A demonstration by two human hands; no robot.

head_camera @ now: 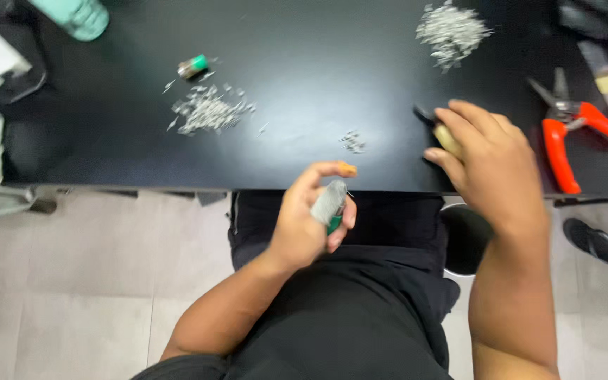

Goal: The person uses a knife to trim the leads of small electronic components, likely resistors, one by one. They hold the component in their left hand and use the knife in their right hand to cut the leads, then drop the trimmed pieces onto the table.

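Seated person at a black table (304, 91), viewed from above. The left hand (304, 222) is closed round a small grey cylinder with a green end (330, 205), held just off the table's near edge above the lap; an orange tip (347, 169) shows at the forefinger, and what it is cannot be told. The right hand (490, 165) rests on the table's right side, fingers curled over a small pale object with a dark end (439, 130); it is mostly hidden, so the grip is judged closed but the object cannot be identified. On the table lie a scatter of small metal pieces (209, 111) with a second green-ended cylinder (193, 67) just beside it, a denser pile (452, 29) at the far right, and a few pieces (352, 141) near the centre. Red-handled cutters (571, 127) lie untouched right of the right hand. Judgement: work appears to be at the stage of handling the cylinder; any next move calls for bringing both hands together with a steady pinch on small parts.
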